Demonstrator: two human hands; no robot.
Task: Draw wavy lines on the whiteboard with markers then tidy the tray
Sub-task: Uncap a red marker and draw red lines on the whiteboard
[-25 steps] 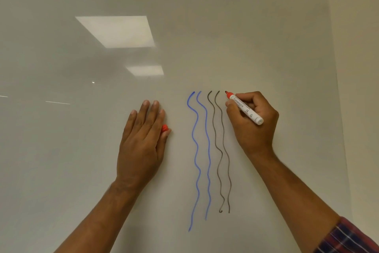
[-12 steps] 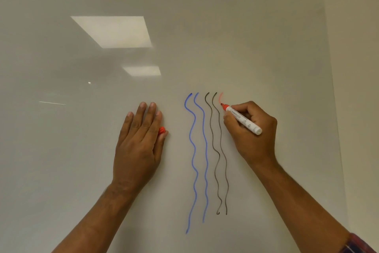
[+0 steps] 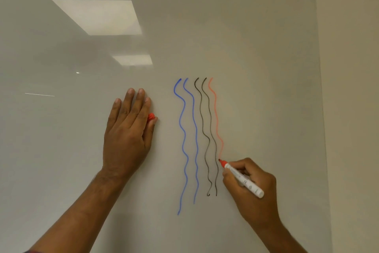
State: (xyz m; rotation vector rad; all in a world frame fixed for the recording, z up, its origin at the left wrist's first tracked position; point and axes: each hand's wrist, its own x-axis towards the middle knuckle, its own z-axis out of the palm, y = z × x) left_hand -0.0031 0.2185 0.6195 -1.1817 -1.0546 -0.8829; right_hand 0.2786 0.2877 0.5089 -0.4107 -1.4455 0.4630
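The whiteboard (image 3: 256, 47) fills the view. On it run two blue wavy lines (image 3: 193, 140), two black wavy lines (image 3: 208, 140) and a fainter red wavy line (image 3: 215, 117) at their right. My right hand (image 3: 252, 189) grips a white marker with a red tip (image 3: 242, 179); its tip touches the board at the red line's lower end. My left hand (image 3: 129, 133) lies flat against the board left of the lines, fingers straight, with a red marker cap (image 3: 151, 117) held between thumb and forefinger.
The board's right edge (image 3: 320, 109) meets a beige wall. Ceiling lights reflect in the board's upper left (image 3: 96, 16). No tray is in view.
My right hand has moved down the board with the marker, and the red wavy line has grown from a short stroke at the top to well past halfway down. My left hand stays put.
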